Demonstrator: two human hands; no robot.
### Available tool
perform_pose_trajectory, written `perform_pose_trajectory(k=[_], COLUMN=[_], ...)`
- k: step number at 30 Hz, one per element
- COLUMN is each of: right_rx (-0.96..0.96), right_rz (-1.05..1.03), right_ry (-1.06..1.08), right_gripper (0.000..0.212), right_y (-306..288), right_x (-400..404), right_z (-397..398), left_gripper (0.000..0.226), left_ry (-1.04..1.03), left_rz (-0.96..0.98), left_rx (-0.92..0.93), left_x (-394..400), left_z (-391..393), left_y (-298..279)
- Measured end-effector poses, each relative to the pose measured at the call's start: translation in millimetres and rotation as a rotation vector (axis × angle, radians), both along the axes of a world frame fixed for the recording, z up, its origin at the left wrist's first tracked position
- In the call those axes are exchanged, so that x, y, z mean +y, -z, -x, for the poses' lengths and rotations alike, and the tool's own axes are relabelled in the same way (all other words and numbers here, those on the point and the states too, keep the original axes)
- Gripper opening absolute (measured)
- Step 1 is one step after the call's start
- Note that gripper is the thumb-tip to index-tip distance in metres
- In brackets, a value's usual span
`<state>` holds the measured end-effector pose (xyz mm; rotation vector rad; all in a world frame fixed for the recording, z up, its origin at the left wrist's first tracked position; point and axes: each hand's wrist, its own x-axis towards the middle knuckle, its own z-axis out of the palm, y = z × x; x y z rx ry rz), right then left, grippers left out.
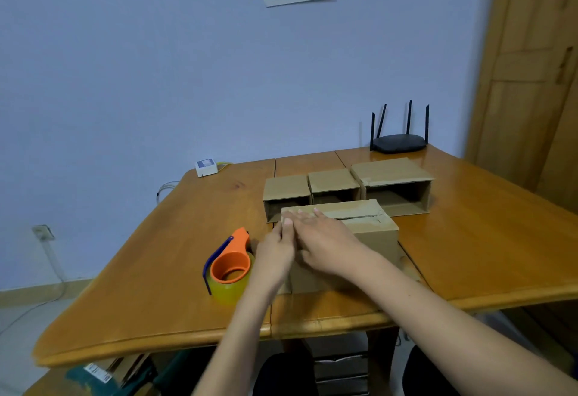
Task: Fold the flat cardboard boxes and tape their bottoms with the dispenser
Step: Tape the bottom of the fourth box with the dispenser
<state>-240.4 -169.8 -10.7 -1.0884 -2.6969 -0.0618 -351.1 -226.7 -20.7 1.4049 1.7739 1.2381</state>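
A folded cardboard box (372, 233) stands on the wooden table (175, 251) in front of me, its closed flaps facing up with a seam along the top. My right hand (322, 239) lies flat on the box's top left part, fingers straight. At the box's left end my left hand (276, 250) presses against the edge, fingers pointing up. An orange tape dispenser (230, 266) with a yellowish tape roll rests on the table just left of my left hand.
Three folded boxes lie on their sides in a row behind: a left box (286, 191), a middle box (333, 183), a larger right box (394, 176). A black router (398, 142) and a small white device (206, 167) sit near the wall. Items lie under the table.
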Motion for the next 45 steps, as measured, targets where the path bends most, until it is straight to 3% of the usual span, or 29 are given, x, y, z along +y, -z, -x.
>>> perform_pose_trajectory(k=[3,7,12,15,17,20,23,25,27,29,31,33,37,42,45], right_rx=[-0.022,-0.017,0.163,0.213,0.35,0.597,0.685,0.713,0.68,0.738,0.802,0.81,0.776,0.502,0.334], right_rz=[-0.016,-0.003,0.144,-0.049,-0.103,0.046,0.35,0.601,0.706,0.668,0.579,0.473,0.349,0.526,0.578], right_ry=[-0.027,-0.058,-0.14,-0.145,-0.016,0.269,0.486,0.508,0.445,0.42,0.465,0.51,0.528,0.475,0.457], right_gripper=[0.082,0.086,0.078,0.067,0.065,0.077,0.099,0.111,0.097,0.075,0.073,0.081,0.076,0.085,0.075], right_y=[0.8,-2.0,-14.7,-23.8,-24.2,-8.5,18.9,35.2,44.9,42.7,26.6,4.6,-30.5,-33.9,-20.8], right_x=[2.7,1.3,-4.1,-18.9,-26.9,-22.4,-12.7,-13.5,-16.6,-12.6,-6.4,-1.3,0.0,-9.1,-15.1], right_z=[-0.3,-5.5,-20.7,-39.0,-56.6,-88.0,-121.3,-133.2,-135.5,-134.0,-135.0,-138.2,-141.8,-146.4,-148.2], left_gripper=[0.052,0.065,0.061,0.069,0.08,0.075,0.072,0.072,0.069,0.066,0.063,0.058,0.046,0.049,0.047], left_ry=[-0.09,-0.081,-0.011,0.05,0.087,0.108,0.113,0.095,0.066,0.04,-0.011,-0.075,-0.109,-0.018,0.031], left_rz=[-0.078,0.009,-0.001,0.042,0.068,0.054,0.035,0.018,0.001,-0.043,-0.09,-0.101,-0.08,-0.046,-0.039], left_rx=[-0.144,-0.168,-0.187,-0.229,-0.245,-0.241,-0.195,-0.203,-0.187,-0.132,-0.097,-0.078,-0.038,-0.06,-0.103], left_x=[-4.9,-7.2,-11.8,-16.2,-21.4,-26.5,-28.5,-27.3,-25.3,-21.2,-16.5,-10.9,-4.9,-11.1,-17.6], left_z=[-12.7,-13.8,-9.6,-5.8,-5.0,-3.2,-1.3,-4.1,-10.7,-16.0,-15.5,-10.0,-4.8,-4.0,-2.0], left_y=[14.3,22.4,14.7,12.2,13.4,20.6,26.5,26.6,23.5,14.8,2.6,-9.6,-27.2,-15.0,1.7])
